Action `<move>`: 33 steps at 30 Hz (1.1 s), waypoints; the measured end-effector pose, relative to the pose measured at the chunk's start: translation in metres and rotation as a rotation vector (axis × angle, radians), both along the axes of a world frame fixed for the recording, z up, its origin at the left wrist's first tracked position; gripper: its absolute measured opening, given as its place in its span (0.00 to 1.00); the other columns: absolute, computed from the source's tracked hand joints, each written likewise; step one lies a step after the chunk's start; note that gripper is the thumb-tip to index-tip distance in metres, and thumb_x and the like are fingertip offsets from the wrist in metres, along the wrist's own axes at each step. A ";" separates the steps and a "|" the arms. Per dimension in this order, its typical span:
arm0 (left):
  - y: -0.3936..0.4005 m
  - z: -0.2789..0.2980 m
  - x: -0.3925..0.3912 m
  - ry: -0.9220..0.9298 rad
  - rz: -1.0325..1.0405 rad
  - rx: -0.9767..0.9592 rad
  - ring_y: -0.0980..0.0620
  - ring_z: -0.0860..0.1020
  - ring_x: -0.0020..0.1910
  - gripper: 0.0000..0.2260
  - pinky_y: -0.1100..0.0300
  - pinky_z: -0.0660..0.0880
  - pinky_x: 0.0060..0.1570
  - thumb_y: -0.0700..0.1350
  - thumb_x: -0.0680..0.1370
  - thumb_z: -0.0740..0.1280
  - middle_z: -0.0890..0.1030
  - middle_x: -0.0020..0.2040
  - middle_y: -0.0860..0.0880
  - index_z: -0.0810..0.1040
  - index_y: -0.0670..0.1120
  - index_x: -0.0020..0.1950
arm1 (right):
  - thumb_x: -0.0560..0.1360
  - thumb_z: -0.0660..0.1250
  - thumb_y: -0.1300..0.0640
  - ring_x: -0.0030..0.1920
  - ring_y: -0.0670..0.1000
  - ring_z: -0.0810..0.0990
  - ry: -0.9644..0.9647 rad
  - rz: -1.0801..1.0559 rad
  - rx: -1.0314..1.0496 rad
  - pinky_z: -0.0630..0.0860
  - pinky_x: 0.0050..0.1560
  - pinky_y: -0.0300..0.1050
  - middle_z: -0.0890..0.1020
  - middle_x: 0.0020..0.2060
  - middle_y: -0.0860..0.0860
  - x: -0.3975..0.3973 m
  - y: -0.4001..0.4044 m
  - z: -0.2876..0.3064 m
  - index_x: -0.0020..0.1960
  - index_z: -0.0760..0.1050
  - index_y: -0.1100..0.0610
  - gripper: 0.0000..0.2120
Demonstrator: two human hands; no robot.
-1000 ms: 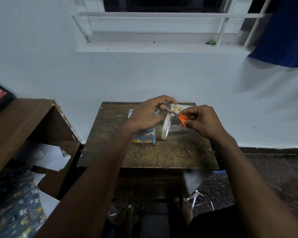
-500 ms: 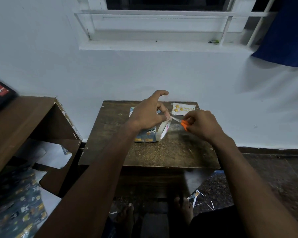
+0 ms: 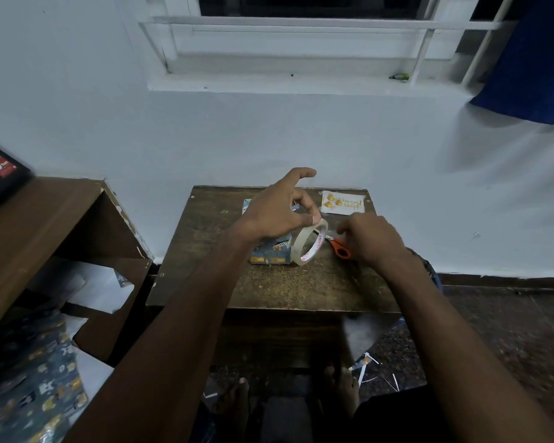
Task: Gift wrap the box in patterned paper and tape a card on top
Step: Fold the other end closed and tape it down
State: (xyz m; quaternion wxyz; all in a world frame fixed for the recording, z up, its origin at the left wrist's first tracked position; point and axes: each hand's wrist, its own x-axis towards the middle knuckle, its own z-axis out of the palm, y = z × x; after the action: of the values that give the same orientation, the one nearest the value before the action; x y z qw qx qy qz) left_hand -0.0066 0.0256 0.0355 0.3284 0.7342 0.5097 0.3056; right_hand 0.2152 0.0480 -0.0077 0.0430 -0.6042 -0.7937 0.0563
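far left: a wooden shelf (image 3: 39, 215) stood against the wall, with a dark box (image 3: 0, 174) on its top and a sheet of patterned paper (image 3: 36, 388) lying low beside it. at centre, a small wooden tabletop (image 3: 269, 282) carried the task items. the wrapped box (image 3: 271, 252) sat on the tabletop toward the back left, partly hidden behind the left hand (image 3: 275, 212). left hand hovered over the box; grip narrow, thumb and middle fingers pinching the top edge of the tape roll (image 3: 311, 243), index finger stretched out straight. the roll stood on edge, tilted, its lower rim near the box's right side; contact between them could not be told. just right of the roll lay scissors (image 3: 341, 247) with orange handles on the tabletop. right hand (image 3: 375, 241) was over the handles with fingers curled down; whether it gripped or only touched them could not be told. the card (image 3: 343, 203), white with yellow shapes, lay flat at the back right corner of the tabletop, apart from the box. paper scraps (image 3: 368, 366) lay on the floor below.
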 end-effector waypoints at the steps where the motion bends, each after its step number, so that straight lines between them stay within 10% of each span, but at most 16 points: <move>1: 0.000 0.000 0.000 -0.006 -0.004 -0.004 0.61 0.81 0.60 0.36 0.53 0.71 0.67 0.45 0.76 0.78 0.87 0.48 0.61 0.64 0.53 0.80 | 0.75 0.75 0.57 0.56 0.53 0.82 0.119 0.014 0.014 0.78 0.54 0.49 0.85 0.57 0.51 0.000 0.000 0.002 0.64 0.83 0.49 0.18; 4: 0.001 0.000 0.000 -0.021 -0.009 -0.005 0.61 0.81 0.60 0.36 0.50 0.72 0.69 0.45 0.76 0.79 0.87 0.47 0.61 0.64 0.53 0.79 | 0.69 0.83 0.55 0.46 0.37 0.79 0.617 0.191 -0.085 0.73 0.51 0.42 0.84 0.59 0.44 -0.003 -0.009 0.016 0.67 0.81 0.46 0.28; 7: 0.002 -0.001 0.000 -0.051 -0.006 0.008 0.59 0.82 0.58 0.36 0.49 0.72 0.70 0.44 0.76 0.79 0.87 0.46 0.59 0.65 0.52 0.79 | 0.76 0.77 0.61 0.39 0.41 0.81 0.831 0.295 -0.193 0.77 0.46 0.38 0.87 0.47 0.45 -0.011 -0.017 0.021 0.62 0.84 0.48 0.17; 11: 0.002 -0.002 0.002 -0.170 0.031 0.039 0.55 0.83 0.55 0.35 0.52 0.74 0.65 0.41 0.76 0.78 0.87 0.46 0.55 0.65 0.49 0.79 | 0.81 0.71 0.59 0.37 0.62 0.85 0.844 0.243 -0.175 0.80 0.42 0.53 0.86 0.35 0.55 -0.015 -0.017 0.014 0.49 0.86 0.49 0.07; 26: -0.003 0.004 0.010 -0.259 0.240 0.030 0.58 0.85 0.47 0.36 0.55 0.79 0.57 0.44 0.76 0.79 0.88 0.44 0.54 0.66 0.49 0.79 | 0.78 0.75 0.58 0.34 0.42 0.77 0.818 0.298 -0.006 0.72 0.40 0.43 0.84 0.38 0.38 -0.002 -0.011 0.022 0.50 0.86 0.47 0.06; 33: -0.002 0.011 0.007 -0.254 0.303 -0.001 0.59 0.80 0.63 0.37 0.59 0.71 0.62 0.55 0.87 0.62 0.83 0.65 0.58 0.41 0.51 0.87 | 0.73 0.79 0.63 0.33 0.45 0.78 0.825 0.386 0.036 0.73 0.36 0.39 0.86 0.39 0.44 0.004 -0.015 0.036 0.49 0.88 0.55 0.06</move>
State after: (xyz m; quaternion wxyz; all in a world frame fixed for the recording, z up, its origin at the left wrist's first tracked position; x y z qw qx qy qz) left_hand 0.0006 0.0240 0.0470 0.3407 0.6043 0.5690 0.4416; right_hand 0.2191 0.0333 0.0286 0.3549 -0.3712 -0.8092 0.2855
